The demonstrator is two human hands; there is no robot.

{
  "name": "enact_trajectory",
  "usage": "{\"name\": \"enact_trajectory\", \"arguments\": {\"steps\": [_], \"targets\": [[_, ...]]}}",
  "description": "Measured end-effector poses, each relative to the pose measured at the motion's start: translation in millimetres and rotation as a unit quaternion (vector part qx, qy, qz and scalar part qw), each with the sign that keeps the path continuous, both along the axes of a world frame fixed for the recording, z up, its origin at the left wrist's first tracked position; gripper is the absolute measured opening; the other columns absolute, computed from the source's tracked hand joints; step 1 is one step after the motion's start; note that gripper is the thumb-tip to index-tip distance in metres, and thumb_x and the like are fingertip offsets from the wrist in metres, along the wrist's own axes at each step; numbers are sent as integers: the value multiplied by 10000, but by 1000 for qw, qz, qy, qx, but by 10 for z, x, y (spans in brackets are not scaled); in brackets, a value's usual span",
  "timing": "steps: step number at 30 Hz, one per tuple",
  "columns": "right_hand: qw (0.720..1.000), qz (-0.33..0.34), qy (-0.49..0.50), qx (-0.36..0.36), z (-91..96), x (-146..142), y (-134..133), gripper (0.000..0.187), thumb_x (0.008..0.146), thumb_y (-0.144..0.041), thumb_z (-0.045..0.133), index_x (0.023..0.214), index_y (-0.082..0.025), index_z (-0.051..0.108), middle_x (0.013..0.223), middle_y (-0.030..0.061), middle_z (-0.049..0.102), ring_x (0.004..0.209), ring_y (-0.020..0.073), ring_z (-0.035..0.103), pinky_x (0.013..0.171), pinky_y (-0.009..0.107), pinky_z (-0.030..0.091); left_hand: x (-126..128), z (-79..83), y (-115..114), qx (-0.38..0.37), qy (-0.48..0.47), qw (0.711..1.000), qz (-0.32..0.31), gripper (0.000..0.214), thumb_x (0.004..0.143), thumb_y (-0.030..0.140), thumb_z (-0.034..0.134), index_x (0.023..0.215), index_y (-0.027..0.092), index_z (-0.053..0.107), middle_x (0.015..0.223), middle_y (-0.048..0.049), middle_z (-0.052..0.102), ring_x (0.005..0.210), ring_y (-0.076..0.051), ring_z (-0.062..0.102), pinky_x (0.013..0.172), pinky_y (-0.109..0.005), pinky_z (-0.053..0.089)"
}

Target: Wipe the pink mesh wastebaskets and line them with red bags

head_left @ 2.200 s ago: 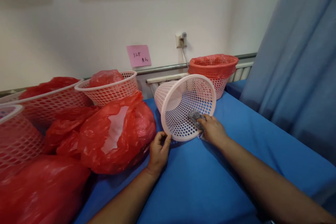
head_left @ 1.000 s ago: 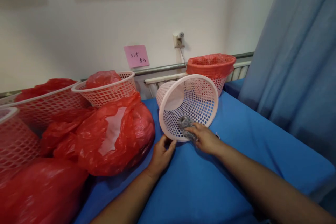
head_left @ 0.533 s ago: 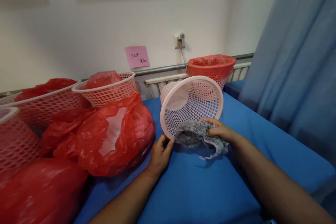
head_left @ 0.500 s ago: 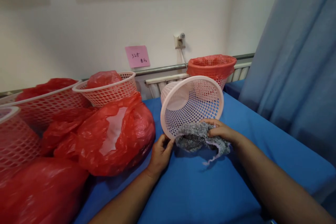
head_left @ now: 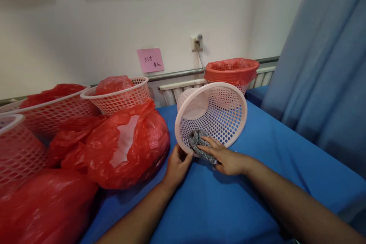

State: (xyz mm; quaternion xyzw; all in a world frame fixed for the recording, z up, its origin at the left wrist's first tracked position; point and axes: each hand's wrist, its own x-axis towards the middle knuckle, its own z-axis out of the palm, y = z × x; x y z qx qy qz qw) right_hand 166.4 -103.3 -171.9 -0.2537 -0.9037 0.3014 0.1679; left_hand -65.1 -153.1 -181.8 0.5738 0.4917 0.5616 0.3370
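Observation:
A pink perforated plastic basket (head_left: 217,112) lies on its side on the blue sheet, its mouth turned toward me. My left hand (head_left: 177,164) grips the lower left of its rim, fingers curled around the edge. My right hand (head_left: 224,158) presses a grey knitted cloth (head_left: 197,141) against the lower inside of the rim, fingers extended over the cloth. Most of the cloth is bunched under my fingers.
A full red plastic bag (head_left: 128,145) sits just left of my left hand. Further pink baskets (head_left: 120,97) with red bags crowd the left side. A basket lined with a red bag (head_left: 231,70) stands behind. A blue curtain (head_left: 323,65) hangs at right.
My right hand has gone from holding the cloth spread out at the rim's right to pressing it bunched on the lower inner rim. The basket tilted slightly rightward. My left hand stayed at the rim.

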Motion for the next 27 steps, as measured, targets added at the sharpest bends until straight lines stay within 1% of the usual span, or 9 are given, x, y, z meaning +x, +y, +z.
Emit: {"name": "enact_trajectory", "arguments": {"steps": [3,5,10,12,15,18,23,25,27], "targets": [[1000,13,3,3,-15,45,82,940,691,11,611,1558,-290,409,1713,103,191,1567,300,233,1247,520,270,9,-40,8,-51,74,991,-96,323,858,423,734,1080,189,733,1099,-110,783,1028,-286,726,970,-474,577],[999,16,13,30,-7,36,90,879,698,21,604,1512,-288,484,1684,94,282,1522,282,340,1229,480,319,10,-40,-10,-59,89,989,-106,295,880,432,703,1049,194,749,1052,-96,792,973,-279,734,928,-460,590],[986,-87,-52,128,84,25,104,666,766,-68,665,1375,-335,626,1536,45,513,1290,266,563,1100,413,462,-15,92,-66,16,63,997,35,277,880,452,701,906,179,669,833,-21,721,764,-173,671,728,-285,567],[969,-173,-97,145,114,78,178,497,817,-98,640,1275,-281,697,1441,92,584,1205,294,591,1053,457,481,-29,169,-75,42,55,994,86,283,879,453,702,853,179,634,779,-2,678,718,-149,636,686,-254,541],[950,-258,-101,144,106,135,258,432,863,-97,563,1263,-192,697,1394,189,576,1203,350,577,1041,536,467,-35,229,-77,55,57,991,109,267,878,438,708,870,180,638,798,-8,677,733,-152,640,705,-262,545],[975,-189,-45,111,39,60,182,527,823,-94,604,1339,-192,648,1411,176,554,1255,332,567,1089,496,455,-16,184,-70,33,65,995,65,266,894,443,690,934,181,666,862,-35,721,791,-183,683,758,-308,582],[995,-57,73,46,-20,-129,-25,791,693,-4,633,1436,-261,544,1526,99,462,1406,244,478,1154,391,419,6,22,-49,-49,110,987,-103,282,862,431,730,1017,196,746,985,-87,798,929,-276,741,898,-454,606],[995,-57,63,47,20,-95,-4,712,711,-22,639,1383,-248,584,1475,97,512,1349,243,524,1128,389,439,-10,8,-37,-44,106,990,-85,281,877,421,709,1036,191,740,1000,-80,799,917,-264,743,871,-429,609],[989,-124,-15,83,83,-4,70,544,753,-74,658,1274,-230,656,1385,107,581,1232,267,583,1070,412,474,-39,40,-22,-13,103,994,-25,261,879,419,702,988,182,717,944,-56,786,851,-224,727,812,-365,604]]}}
